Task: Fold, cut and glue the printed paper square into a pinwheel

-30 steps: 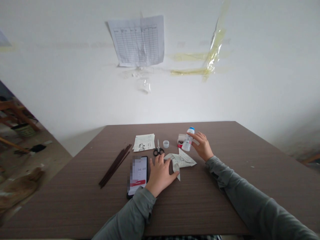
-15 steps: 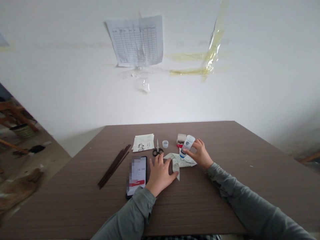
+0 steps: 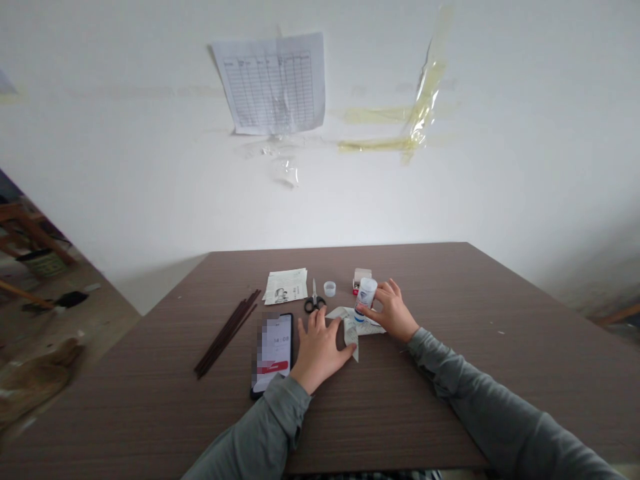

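Note:
My right hand [image 3: 394, 312] is closed around a white glue stick [image 3: 367, 293] with blue print. Its lower end meets, or hovers just over, a folded pinwheel-like piece of printed paper [image 3: 351, 339]; the exact contact is hidden. Fingers spread, my left hand [image 3: 321, 351] rests flat at the paper's left side, thumb touching a folded flap. Part of the paper lies hidden behind both hands. Just beyond my left fingertips are black-handled scissors [image 3: 315, 304], and a round translucent cap [image 3: 329, 289] sits to their right.
Behind the glue stick stands a small open red-and-white box [image 3: 362, 276]. A phone [image 3: 273, 355] lies left of my left hand. Farther left are several thin dark sticks [image 3: 227, 333] and a stack of printed paper sheets [image 3: 286, 287]. The brown table [image 3: 450, 280] meets a white wall.
My right hand has moved a little left with the glue stick, which now stands more upright over the paper. My left hand stays in place.

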A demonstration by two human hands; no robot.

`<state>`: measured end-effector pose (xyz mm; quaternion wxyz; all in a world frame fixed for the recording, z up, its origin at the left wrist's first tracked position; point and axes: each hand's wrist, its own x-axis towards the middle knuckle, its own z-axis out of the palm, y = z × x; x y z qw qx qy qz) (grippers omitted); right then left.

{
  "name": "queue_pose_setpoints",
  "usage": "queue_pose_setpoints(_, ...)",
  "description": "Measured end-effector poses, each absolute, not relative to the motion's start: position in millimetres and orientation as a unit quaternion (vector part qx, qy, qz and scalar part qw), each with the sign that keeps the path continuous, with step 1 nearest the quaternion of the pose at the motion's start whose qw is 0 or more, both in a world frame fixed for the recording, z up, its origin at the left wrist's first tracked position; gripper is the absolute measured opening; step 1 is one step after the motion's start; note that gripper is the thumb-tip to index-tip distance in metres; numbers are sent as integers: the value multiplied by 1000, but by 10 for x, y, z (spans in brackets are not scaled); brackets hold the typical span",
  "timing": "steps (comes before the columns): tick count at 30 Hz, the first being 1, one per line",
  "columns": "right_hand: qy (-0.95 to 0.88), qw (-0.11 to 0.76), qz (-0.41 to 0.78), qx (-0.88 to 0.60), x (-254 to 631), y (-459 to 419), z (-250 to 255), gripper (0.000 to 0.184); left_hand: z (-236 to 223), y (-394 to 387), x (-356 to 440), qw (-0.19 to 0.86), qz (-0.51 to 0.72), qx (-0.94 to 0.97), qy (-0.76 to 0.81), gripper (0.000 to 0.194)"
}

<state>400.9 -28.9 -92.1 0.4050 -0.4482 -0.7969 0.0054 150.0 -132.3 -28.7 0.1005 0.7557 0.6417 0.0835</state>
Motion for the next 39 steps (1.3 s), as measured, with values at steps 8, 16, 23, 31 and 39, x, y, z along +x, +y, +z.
queue_pose_setpoints(8,-809,387,25,-442,3952,-329,-915,29,-268,-1329,1517,102,63,754,646,70)
queue_pose_setpoints(16,-820,382,12,-426,3948,-337,-891,25,-264,-1328,1520,98,48,754,648,72)
queue_pose_setpoints(23,-817,389,23,-426,3987,-329,-890,28,-270,-1329,1514,107,54,752,648,74)
queue_pose_setpoints(31,-821,376,28,-428,3933,-344,-892,17,-269,-1327,1519,102,61,753,647,72)
queue_pose_setpoints(39,-820,384,31,-423,3993,-339,-861,27,-286,-1327,1510,97,68,754,646,70)
